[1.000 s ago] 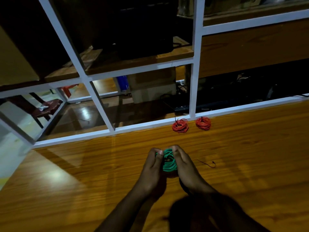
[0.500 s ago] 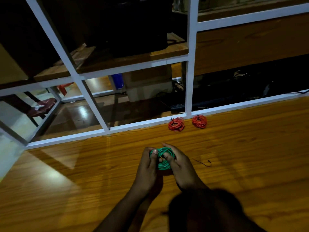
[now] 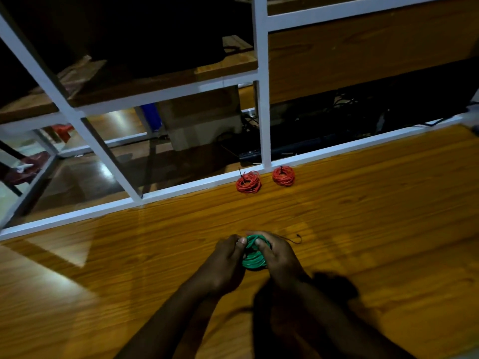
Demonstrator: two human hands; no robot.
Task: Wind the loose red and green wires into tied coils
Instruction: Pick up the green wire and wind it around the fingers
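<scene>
1. Green wire, wound into a coil (image 3: 254, 256), sits between both hands just above the wooden table (image 3: 375, 229), near its front middle.
2. Left hand (image 3: 224, 263) grips the coil's left side: its fingers curl round the strands and the thumb tip (image 3: 242, 240) presses at the top edge of the coil.
3. Right hand (image 3: 278, 255) grips the right side, fingers bent over the top of the coil and closed against the green strands (the fingertips themselves are partly hidden by the wire, so exactly which ones pinch it I cannot tell).
4. Both hands are tightly closed, with the knuckles near each other and only the coil between them.
5. Just beyond the right hand a thin dark tie (image 3: 295, 239) lies on the table, curved at its end; whether it touches the hand I cannot tell.
6. Two red coils (image 3: 248, 182) and (image 3: 283, 175) lie side by side at the table's far edge, apart from each other and well apart from the hands.
7. Each red coil has a dark tie end sticking up from it.
8. Behind them runs a white frame (image 3: 263, 99), whose upright meets the table edge between the two red coils.
</scene>
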